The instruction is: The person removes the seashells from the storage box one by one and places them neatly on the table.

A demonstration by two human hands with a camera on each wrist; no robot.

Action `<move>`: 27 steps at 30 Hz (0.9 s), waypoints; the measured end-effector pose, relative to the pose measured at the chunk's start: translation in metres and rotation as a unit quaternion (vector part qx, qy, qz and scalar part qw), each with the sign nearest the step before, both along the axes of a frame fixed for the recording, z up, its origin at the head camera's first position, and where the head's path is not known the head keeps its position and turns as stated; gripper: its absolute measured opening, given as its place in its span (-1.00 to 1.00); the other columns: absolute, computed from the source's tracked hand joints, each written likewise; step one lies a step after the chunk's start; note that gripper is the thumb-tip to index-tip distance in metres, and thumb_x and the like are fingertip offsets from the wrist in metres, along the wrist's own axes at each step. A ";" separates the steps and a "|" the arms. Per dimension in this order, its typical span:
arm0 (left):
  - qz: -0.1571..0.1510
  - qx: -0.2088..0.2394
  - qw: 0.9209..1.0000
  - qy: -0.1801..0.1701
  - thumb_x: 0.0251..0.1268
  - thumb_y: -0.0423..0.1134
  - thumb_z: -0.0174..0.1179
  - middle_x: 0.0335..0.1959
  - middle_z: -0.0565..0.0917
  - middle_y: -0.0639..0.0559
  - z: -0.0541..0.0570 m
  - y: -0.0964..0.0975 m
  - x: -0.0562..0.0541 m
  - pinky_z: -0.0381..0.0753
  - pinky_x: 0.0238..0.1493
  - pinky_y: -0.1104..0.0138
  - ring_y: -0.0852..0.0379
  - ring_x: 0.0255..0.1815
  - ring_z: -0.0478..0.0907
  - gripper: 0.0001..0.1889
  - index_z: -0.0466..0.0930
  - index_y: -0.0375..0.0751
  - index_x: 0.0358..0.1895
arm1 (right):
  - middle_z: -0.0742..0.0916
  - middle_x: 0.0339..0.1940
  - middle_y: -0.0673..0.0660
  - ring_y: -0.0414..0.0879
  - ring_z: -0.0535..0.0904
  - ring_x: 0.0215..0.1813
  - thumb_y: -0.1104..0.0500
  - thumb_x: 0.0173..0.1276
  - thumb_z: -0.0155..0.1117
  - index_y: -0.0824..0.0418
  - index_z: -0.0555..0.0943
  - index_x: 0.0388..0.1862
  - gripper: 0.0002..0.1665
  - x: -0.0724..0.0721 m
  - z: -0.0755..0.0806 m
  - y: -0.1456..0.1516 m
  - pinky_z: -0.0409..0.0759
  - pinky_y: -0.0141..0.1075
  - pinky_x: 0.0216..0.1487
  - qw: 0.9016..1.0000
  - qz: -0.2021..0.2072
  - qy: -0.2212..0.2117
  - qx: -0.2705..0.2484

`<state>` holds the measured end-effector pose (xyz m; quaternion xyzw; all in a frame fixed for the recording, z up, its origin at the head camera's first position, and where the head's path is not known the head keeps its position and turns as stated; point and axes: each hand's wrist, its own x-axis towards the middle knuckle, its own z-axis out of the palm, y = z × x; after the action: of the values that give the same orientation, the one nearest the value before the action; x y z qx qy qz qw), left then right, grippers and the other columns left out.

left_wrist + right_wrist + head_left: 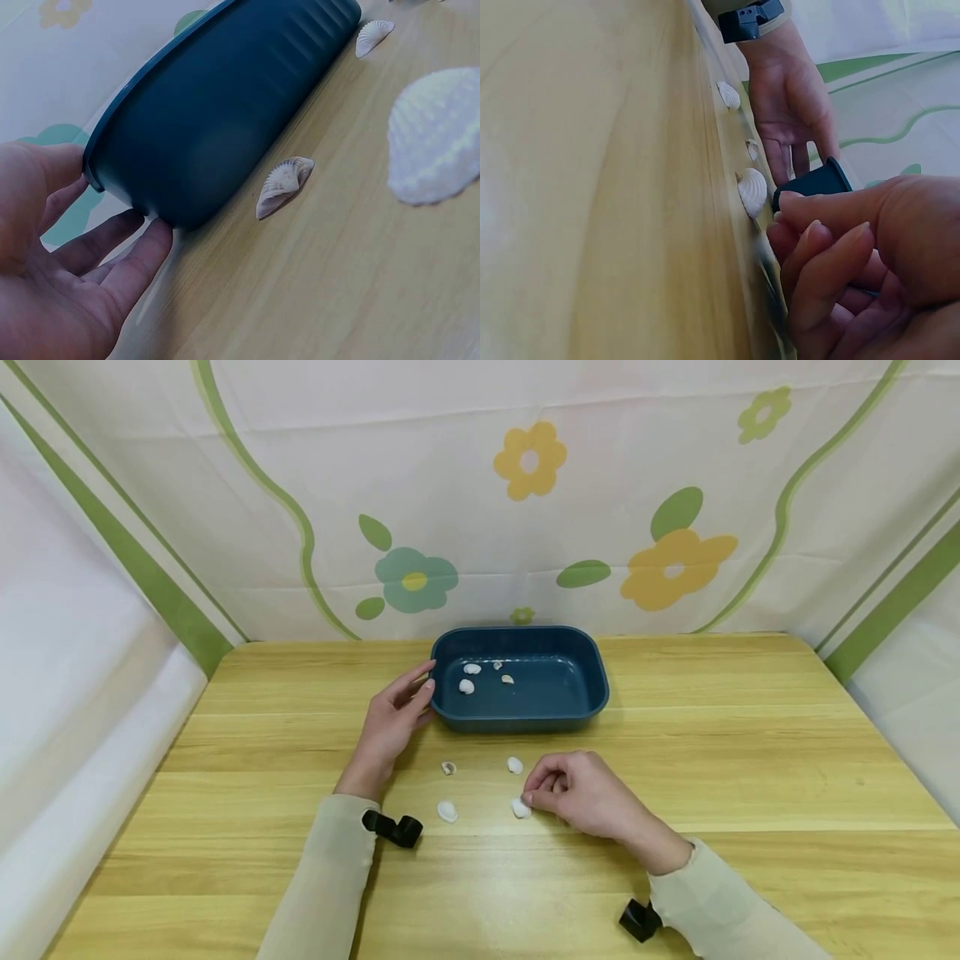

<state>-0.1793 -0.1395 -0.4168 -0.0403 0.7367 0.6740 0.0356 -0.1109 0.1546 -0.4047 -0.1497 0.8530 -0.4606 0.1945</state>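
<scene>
A dark blue rectangular tray (517,724) sits at the back of the table with several small seashells (467,687) inside. My left hand (393,714) rests its loosely extended fingertips against the tray's left end, at the rim and lower wall. In front of the tray lie a ridged white shell (447,812), a smaller curled shell (283,186) and another white shell (514,765). The fingertips of my right hand (588,793), thumb and index together, are at the edge of a fan-ridged white shell (753,193). Whether they pinch it is unclear.
The wooden table (247,827) meets a flower-patterned cloth (465,485) right behind the tray. More cloth hangs at both sides. Black wrist-worn cameras sit at the left (401,832) and right cuffs.
</scene>
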 end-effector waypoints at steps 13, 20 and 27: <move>-0.003 -0.003 1.000 0.000 0.69 -0.03 0.17 0.55 0.52 -0.03 -0.001 -0.001 0.000 0.69 0.40 0.11 -0.04 0.49 0.57 -0.55 0.54 0.25 0.53 | 0.76 -0.33 0.17 0.00 0.58 -0.49 0.16 0.52 0.44 0.13 0.80 -0.15 -0.93 -0.024 0.037 0.005 0.59 -0.33 -0.52 1.000 -0.011 0.021 -0.012; 0.001 -0.006 1.000 -0.002 0.70 -0.02 0.16 0.56 0.52 -0.02 -0.002 -0.001 -0.001 0.69 0.40 0.11 -0.03 0.49 0.57 -0.55 0.54 0.26 0.54 | 0.77 -0.19 0.27 0.17 0.63 -0.36 0.05 0.55 0.44 0.17 0.79 -0.06 -0.79 -0.072 0.063 -0.005 0.69 -0.16 -0.36 0.999 -0.053 0.004 0.003; 0.000 -0.004 1.000 -0.004 0.69 -0.03 0.17 0.54 0.54 -0.02 -0.003 0.003 0.000 0.69 0.41 0.10 -0.04 0.47 0.58 -0.57 0.56 0.27 0.52 | 0.80 -0.02 0.21 0.05 0.68 -0.15 0.08 0.57 0.40 0.18 0.77 0.02 -0.78 -0.126 0.047 -0.019 0.77 -0.16 -0.08 0.994 -0.090 -0.017 0.060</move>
<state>-0.1794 -0.1369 -0.4201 -0.0432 0.7394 0.6708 0.0382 -0.2365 0.1361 -0.3573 -0.0526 0.8856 -0.4268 0.1753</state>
